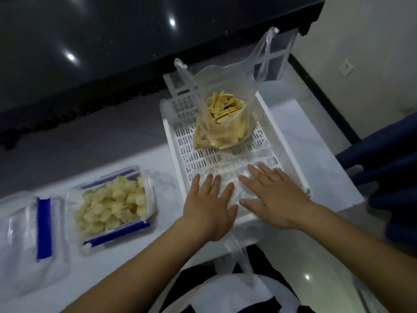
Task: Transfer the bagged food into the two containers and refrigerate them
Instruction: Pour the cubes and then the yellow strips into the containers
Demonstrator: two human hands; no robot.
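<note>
Both hands lie flat with fingers spread on an empty clear bag (234, 177) in the lower part of the white slotted tray (180, 141), the left hand (208, 206) at lower centre of the frame and the right hand (274, 195) just beside it; the bag of yellow strips (225, 118) stands open in the same tray, above the hands. At lower left on the white tabletop (162, 154), an open container (112, 204) holds pale food pieces; a blue-striped lid (33, 231) lies left of it.
</note>
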